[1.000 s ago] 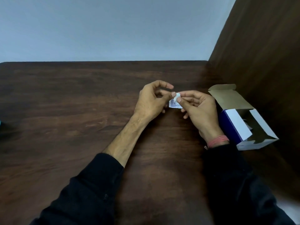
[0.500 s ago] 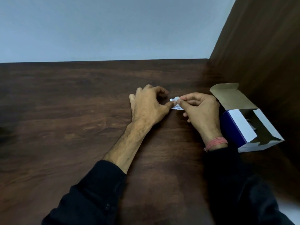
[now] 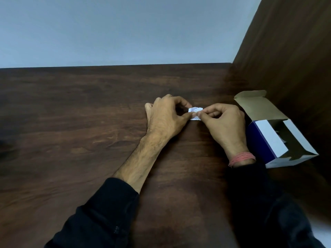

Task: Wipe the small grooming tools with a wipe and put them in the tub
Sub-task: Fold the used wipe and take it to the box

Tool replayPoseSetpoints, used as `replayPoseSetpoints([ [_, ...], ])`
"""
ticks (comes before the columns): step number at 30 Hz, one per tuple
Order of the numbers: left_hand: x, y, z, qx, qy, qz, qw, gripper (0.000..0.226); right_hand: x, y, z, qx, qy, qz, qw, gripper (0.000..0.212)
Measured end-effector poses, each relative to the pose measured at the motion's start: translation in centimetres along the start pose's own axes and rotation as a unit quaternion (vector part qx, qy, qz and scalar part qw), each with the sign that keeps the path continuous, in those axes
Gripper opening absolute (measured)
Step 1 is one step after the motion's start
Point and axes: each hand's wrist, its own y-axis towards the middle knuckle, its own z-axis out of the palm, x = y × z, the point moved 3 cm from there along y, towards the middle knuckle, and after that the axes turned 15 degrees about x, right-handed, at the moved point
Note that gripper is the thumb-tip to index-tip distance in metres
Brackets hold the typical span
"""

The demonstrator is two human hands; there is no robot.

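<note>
Your left hand [image 3: 166,120] and right hand [image 3: 223,124] both pinch the small white printed wipe sachet [image 3: 194,113] between thumb and fingertips, low over the dark wooden table [image 3: 80,122], near the open blue-and-white cardboard box [image 3: 279,140].

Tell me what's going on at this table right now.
A person in dark sleeves is working a small white sachet with printed text just above the wooden table. The left hand and the right hand each pinch it between thumb and fingertips, apparently to tear it open. An open blue and white cardboard box lies on its side to the right. No grooming tools or tub are in view.
</note>
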Motion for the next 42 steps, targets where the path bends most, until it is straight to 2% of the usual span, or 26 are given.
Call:
replayPoseSetpoints([
  [5, 0.0, 0.0, 0.2, 0.014, -0.057, 0.022, 0.998, 0.033, 0.2, -0.1, 0.2, -0.01, -0.025, -0.001, 1.0, 0.014],
  [10, 0.1, 0.3, 0.2, 0.045, -0.102, 0.014, 0.994, 0.027, 0.0, 0.1, 0.3, -0.007, -0.012, -0.009, 1.0, 0.007],
  [18, -0.1, 0.1, 0.1, 0.069, -0.099, 0.018, 0.992, 0.019, -0.3, 0.0, 0.1, 0.01, 0.001, -0.036, 0.999, 0.007],
  [25, 0.0, -0.2, -0.5, 0.087, -0.158, 0.038, 0.983, 0.005, 0.0, 0.1, 0.4, 0.024, 0.061, -0.063, 0.996, 0.008],
  [32, 0.3, -0.1, -0.2, 0.109, -0.23, 0.067, 0.965, 0.027, 0.5, -0.2, 0.5, 0.011, 0.137, -0.091, 0.986, 0.01],
  [38, 0.7, 0.0, -0.4, 0.097, -0.28, 0.056, 0.953, 0.01, 0.7, -0.1, 0.5, 0.021, 0.176, -0.1, 0.979, 0.024],
  [42, 0.3, -0.4, -1.0, 0.102, -0.322, 0.055, 0.94, 0.008, 0.6, 0.0, 0.7, 0.046, 0.187, -0.097, 0.976, 0.018],
])
